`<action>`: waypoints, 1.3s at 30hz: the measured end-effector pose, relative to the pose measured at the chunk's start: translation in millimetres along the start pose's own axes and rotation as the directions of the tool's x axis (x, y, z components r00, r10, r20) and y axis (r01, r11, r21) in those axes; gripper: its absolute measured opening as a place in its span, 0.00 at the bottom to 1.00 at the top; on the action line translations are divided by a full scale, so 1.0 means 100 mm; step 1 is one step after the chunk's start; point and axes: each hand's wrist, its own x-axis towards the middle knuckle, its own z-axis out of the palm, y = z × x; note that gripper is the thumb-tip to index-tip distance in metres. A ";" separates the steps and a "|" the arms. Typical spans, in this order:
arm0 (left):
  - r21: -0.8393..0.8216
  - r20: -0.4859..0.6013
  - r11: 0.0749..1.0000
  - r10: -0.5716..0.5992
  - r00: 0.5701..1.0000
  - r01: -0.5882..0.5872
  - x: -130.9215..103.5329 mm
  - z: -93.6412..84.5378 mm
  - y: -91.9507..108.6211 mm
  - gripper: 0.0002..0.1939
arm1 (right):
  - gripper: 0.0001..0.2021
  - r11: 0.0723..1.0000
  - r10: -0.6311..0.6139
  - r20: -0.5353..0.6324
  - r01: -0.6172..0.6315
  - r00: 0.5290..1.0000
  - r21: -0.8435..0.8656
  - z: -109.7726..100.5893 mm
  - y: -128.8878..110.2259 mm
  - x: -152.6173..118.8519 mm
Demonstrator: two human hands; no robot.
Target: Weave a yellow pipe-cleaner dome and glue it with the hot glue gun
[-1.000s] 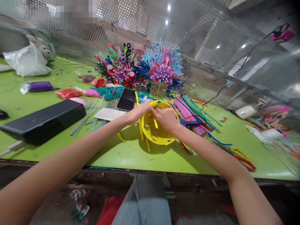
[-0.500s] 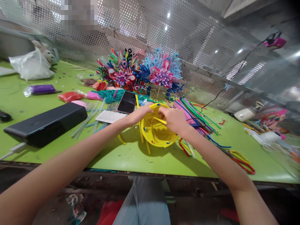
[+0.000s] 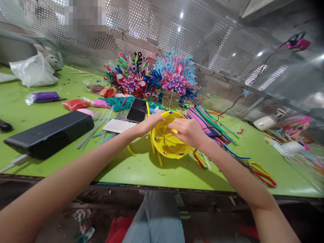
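A yellow bowl-shaped piece (image 3: 172,148), with small blue and red bits round its rim, is tilted so that its hollow faces me. My left hand (image 3: 152,122) grips its upper left rim; the fingertips are hidden behind it. Over the hollow, my right hand (image 3: 186,131) is closed in a pinch on a yellow strip (image 3: 174,131), of which only a short part shows. Loose yellow strips (image 3: 159,158) hang or lie at the bowl's left side.
Bundled pipe cleaners (image 3: 202,118) lie behind my right hand, and red-yellow-handled scissors (image 3: 263,175) at the right. A phone (image 3: 137,110), a white beaded-looking sheet (image 3: 119,126) and a black box (image 3: 50,133) are on the left. Colourful flower headpieces (image 3: 174,77) stand at the back.
My right hand has shifted slightly and turned over the bowl's hollow. Less of the yellow strip shows from its fingers. My left hand stays on the rim.
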 end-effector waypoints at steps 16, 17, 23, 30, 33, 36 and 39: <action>-0.025 0.025 0.998 -0.051 0.998 0.051 0.04 0.00 -0.03 0.26 | 0.04 0.880 0.282 -0.195 -0.172 0.939 0.443 -0.02 0.15 -0.05; -0.039 0.026 0.997 -0.063 0.998 0.064 0.03 0.00 -0.02 0.27 | 0.05 0.876 0.287 -0.186 -0.179 0.940 0.449 0.00 0.16 -0.04; -0.104 0.013 0.989 -0.104 0.994 0.105 0.02 0.02 -0.01 0.27 | 0.05 0.856 0.297 -0.204 -0.165 0.933 0.490 0.12 0.22 0.04; -0.079 0.022 0.993 -0.088 0.996 0.089 0.04 0.00 -0.04 0.24 | 0.03 0.854 0.315 -0.260 -0.152 0.913 0.498 0.17 0.23 0.11; -0.067 0.012 0.994 -0.081 0.997 0.081 0.03 0.00 -0.06 0.24 | 0.03 0.866 0.312 -0.288 -0.146 0.905 0.478 0.20 0.24 0.13; -0.064 -0.002 0.995 -0.079 0.997 0.079 0.03 0.00 -0.07 0.24 | 0.04 0.885 0.314 -0.301 -0.163 0.900 0.437 0.21 0.24 0.14; -0.061 -0.002 0.996 -0.071 0.997 0.071 0.02 0.00 -0.07 0.23 | 0.04 0.908 0.308 -0.298 -0.186 0.904 0.375 0.20 0.24 0.14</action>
